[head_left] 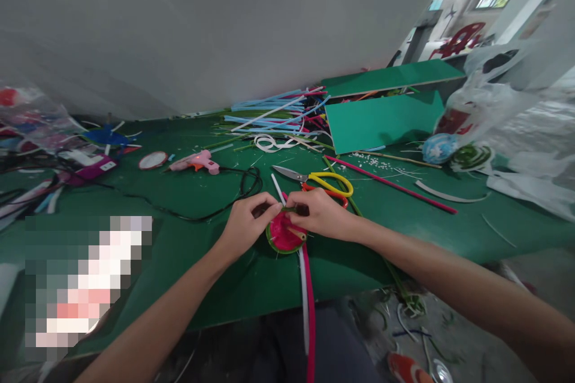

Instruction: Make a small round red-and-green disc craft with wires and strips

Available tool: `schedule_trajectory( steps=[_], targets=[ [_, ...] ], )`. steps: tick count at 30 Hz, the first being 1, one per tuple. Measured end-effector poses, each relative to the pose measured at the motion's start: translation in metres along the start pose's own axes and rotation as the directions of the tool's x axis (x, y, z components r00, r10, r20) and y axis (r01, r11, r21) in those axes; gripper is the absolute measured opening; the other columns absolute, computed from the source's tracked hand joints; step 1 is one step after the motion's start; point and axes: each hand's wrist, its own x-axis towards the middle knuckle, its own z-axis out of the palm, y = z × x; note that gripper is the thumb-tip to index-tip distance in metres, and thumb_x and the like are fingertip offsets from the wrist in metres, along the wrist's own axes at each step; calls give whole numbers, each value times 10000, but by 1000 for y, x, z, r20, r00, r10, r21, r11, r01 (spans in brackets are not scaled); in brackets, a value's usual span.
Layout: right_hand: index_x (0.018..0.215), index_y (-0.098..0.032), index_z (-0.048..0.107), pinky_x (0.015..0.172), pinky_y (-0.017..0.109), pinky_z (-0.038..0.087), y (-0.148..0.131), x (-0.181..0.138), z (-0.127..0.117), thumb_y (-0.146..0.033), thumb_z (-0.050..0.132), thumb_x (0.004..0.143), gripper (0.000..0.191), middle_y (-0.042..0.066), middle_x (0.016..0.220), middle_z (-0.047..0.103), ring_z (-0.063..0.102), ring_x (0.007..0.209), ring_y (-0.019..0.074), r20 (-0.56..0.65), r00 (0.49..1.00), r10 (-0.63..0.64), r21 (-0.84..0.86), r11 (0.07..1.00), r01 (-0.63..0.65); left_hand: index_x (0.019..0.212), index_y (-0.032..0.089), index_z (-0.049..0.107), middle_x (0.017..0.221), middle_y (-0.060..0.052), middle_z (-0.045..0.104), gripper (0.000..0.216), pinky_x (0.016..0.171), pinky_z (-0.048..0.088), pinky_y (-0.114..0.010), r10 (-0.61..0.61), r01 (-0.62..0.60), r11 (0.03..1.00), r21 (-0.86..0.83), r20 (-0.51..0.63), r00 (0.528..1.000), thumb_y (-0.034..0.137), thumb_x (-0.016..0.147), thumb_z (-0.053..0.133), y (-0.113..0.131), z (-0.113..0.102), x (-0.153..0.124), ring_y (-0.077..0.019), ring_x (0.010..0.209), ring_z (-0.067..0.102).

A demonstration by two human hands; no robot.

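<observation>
A small round piece point(284, 238), red inside with a green rim, is between my hands over the green table. My left hand point(249, 218) pinches its upper left rim between thumb and fingertips. From the other side, my right hand point(321, 212) grips the upper right of the rim with bent fingers. A tan stick-like bit point(296, 232) lies across the red face. Below it, a red strip point(309, 311) and a white strip point(304, 293) hang past the table's front edge. Another short white strip point(277, 188) sticks up behind my fingertips, whose exact contact is partly hidden.
Scissors point(291, 175) with yellow and orange handles lie just beyond my right hand. Left of them are a pink glue gun point(195, 163) with a black cord and a round white-faced disc point(153, 160). Bundled coloured strips point(269, 116), a green box point(381, 122) and plastic bags point(485, 108) stand behind.
</observation>
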Motion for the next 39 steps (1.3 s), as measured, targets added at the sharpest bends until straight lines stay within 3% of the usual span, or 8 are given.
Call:
schedule_trajectory(
  steps=[6, 12, 18, 23, 28, 35, 39],
  targets=[
    [755, -154, 568, 528, 200, 337, 3, 2, -1, -141, 554, 758, 19, -37, 601, 524, 455, 551, 77, -23, 997, 67, 46, 997, -66, 749, 177, 607, 650, 11, 616, 162, 513, 412, -207, 9, -9, 1000, -21, -5, 1000, 312, 817, 549, 2, 1, -1, -117, 578, 553],
    [842, -156, 592, 599, 228, 430, 4, 4, -9, -225, 583, 786, 90, 4, 713, 614, 561, 655, 111, -12, 992, 122, 175, 977, -118, 740, 175, 584, 647, 12, 612, 145, 517, 432, -200, -13, 10, 999, -30, -95, 995, 301, 808, 562, 3, 1, -2, -112, 572, 561],
    [975, -172, 510, 622, 243, 439, -4, 3, -11, -165, 604, 764, 231, 2, 747, 664, 599, 683, 126, -3, 994, 107, 181, 978, -105, 819, 181, 662, 729, -11, 683, 176, 546, 458, -219, -14, 12, 998, -67, -23, 1000, 335, 800, 579, 1, 3, -1, -142, 631, 609],
    [851, -165, 566, 605, 229, 427, -4, 4, -11, -225, 574, 809, 74, 11, 759, 639, 581, 686, 112, -49, 996, 72, 153, 986, -64, 793, 181, 681, 673, 2, 679, 167, 509, 420, -213, -6, 6, 1000, -22, -17, 1000, 315, 797, 581, 2, 3, -2, -128, 569, 574],
    [765, -158, 584, 561, 217, 400, 3, 5, -10, -224, 571, 802, 77, 1, 710, 602, 531, 631, 99, -61, 995, 77, 142, 987, -68, 764, 180, 677, 645, 11, 662, 157, 499, 396, -214, 5, -5, 1000, 12, -12, 1000, 295, 795, 574, 5, 4, -3, -116, 534, 544],
    [700, -171, 530, 586, 221, 375, 3, 2, -6, -108, 531, 772, 96, -6, 672, 557, 484, 611, 99, -98, 988, -124, -58, 991, 118, 692, 171, 654, 606, 18, 638, 150, 492, 408, -207, -49, 52, 994, -99, 31, 998, 271, 773, 577, 5, 6, -2, -117, 529, 550],
    [716, -173, 516, 646, 253, 392, 6, 2, -5, -110, 460, 826, 139, 48, 739, 581, 521, 714, 140, -40, 941, -335, -277, 909, 312, 700, 164, 653, 686, -1, 676, 129, 563, 460, -217, -70, 79, 979, -190, 52, 996, 238, 761, 567, 2, 6, 0, -144, 632, 608]
  ],
)
